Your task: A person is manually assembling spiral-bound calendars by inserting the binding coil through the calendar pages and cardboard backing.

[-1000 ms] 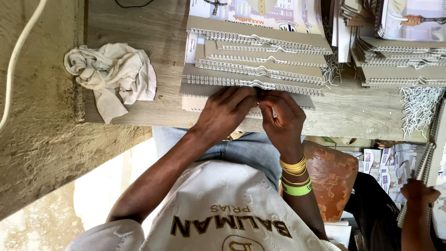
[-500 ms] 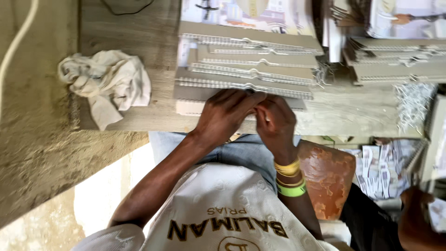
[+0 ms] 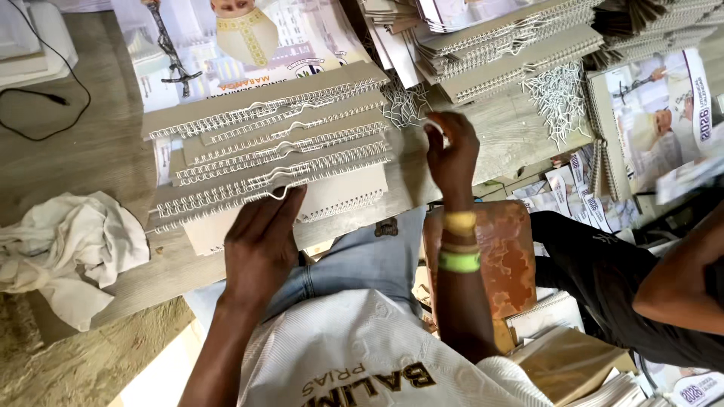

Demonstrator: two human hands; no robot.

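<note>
A stepped stack of wire-bound grey card calendars (image 3: 271, 139) lies on the wooden table (image 3: 98, 143). My left hand (image 3: 260, 241) rests flat on the nearest calendar of the stack, fingertips at its white wire binding and hanger hook. My right hand (image 3: 451, 151) is raised to the right of the stack, fingers curled, close to a tangle of loose white wire pieces (image 3: 407, 102). I cannot tell if it pinches a wire. Bangles and a green band sit on my right wrist.
A crumpled white cloth (image 3: 68, 252) lies at the table's left. More bound stacks (image 3: 498, 45) and loose wire combs (image 3: 558, 98) lie at the back right. Another person's arm (image 3: 679, 275) is at the right. An orange-brown stool (image 3: 509, 256) stands beside my leg.
My right hand has left the near calendar's edge and moved right and away toward the loose wires. My left hand stays on the stack. The view has swung closer.
</note>
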